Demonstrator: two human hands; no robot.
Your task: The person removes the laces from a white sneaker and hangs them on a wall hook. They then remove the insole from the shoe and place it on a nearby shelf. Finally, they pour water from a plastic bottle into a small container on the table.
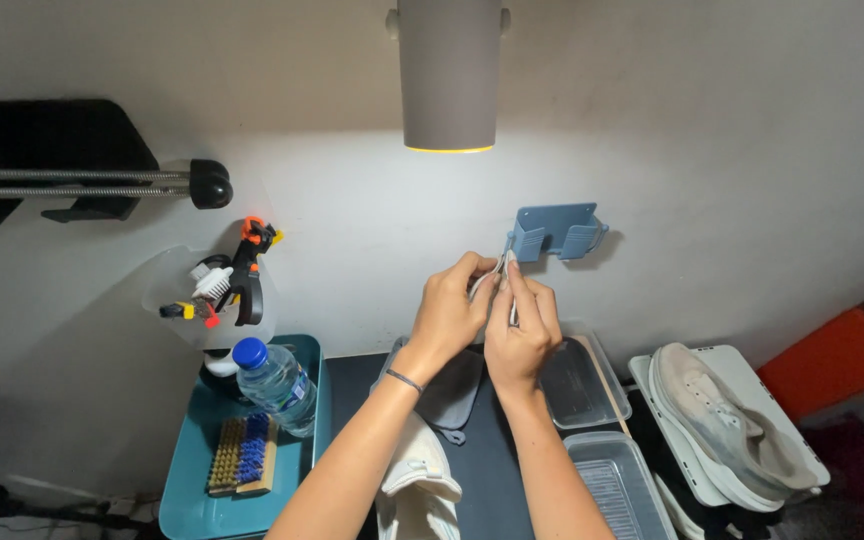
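While both hands meet above the worktop's back edge, my left hand (pixel 449 312) and right hand (pixel 522 335) pinch a white lace (pixel 501 268); worn shoe (pixel 727 420) sits right.

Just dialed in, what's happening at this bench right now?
A person holds both hands raised under the grey lamp. The left hand and right hand together pinch a thin white lace-like cord; what it is exactly is hard to tell. A worn white sneaker lies on a white tray at right, a clear water bottle in the teal tray at left.
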